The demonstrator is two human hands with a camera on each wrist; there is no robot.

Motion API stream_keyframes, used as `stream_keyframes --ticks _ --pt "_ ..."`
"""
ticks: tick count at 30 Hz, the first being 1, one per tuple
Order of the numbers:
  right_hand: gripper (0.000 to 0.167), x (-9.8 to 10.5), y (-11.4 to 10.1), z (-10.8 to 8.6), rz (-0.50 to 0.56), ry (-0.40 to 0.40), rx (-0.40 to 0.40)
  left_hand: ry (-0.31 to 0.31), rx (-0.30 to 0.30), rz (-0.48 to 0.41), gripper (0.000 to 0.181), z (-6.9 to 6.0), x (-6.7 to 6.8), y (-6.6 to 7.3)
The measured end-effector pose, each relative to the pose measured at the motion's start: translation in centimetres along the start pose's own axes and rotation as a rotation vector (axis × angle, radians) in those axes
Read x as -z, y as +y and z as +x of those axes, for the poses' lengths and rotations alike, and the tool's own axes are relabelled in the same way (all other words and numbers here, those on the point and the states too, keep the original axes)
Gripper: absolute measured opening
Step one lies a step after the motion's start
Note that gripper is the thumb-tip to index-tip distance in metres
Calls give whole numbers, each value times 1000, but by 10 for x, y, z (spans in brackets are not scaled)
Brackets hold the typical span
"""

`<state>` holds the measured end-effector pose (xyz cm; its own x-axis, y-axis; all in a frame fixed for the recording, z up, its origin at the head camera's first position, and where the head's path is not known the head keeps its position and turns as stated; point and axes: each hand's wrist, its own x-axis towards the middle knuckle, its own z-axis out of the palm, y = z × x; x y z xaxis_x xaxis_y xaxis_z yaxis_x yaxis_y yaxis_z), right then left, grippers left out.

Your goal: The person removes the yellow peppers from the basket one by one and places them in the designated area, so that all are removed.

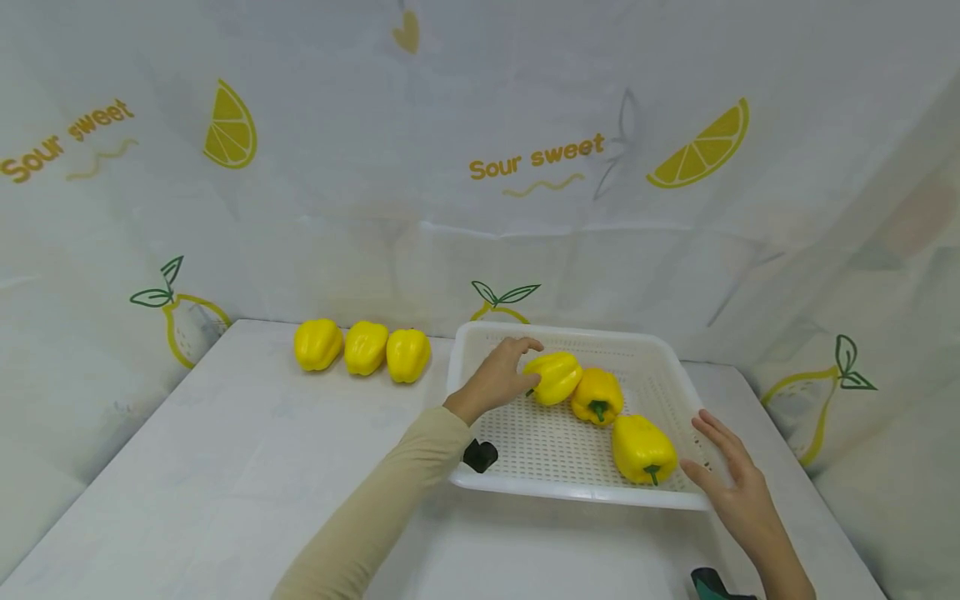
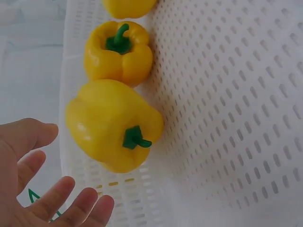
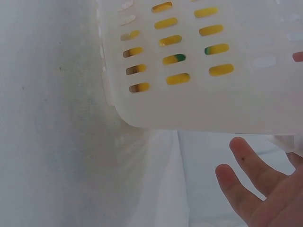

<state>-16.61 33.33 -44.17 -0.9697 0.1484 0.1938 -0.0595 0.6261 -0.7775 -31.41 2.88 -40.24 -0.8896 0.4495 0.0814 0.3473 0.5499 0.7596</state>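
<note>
Three yellow bell peppers with green stems lie in a white perforated plastic basket. Over the basket's back left part is my left hand, its fingers spread beside the leftmost pepper; the left wrist view shows a gap between fingers and this pepper. Next to it sits the middle pepper, while the third pepper lies at the front right. My right hand is at the basket's right side with loosely extended fingers. In the right wrist view, its fingers appear close to the basket wall.
Outside the basket, three more yellow bell peppers stand in a row at the back left of the white table. A printed curtain hangs behind. Black straps show at the left wrist and the right forearm.
</note>
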Motion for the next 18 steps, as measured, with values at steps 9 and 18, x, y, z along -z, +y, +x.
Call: stream_keyframes --ticks 9,18 --pt "61 0 2 -2 -17 22 4 -11 -42 85 47 3 -2 7" --pt "61 -1 -2 -1 -3 14 0 -28 -55 81 47 13 -5 22"
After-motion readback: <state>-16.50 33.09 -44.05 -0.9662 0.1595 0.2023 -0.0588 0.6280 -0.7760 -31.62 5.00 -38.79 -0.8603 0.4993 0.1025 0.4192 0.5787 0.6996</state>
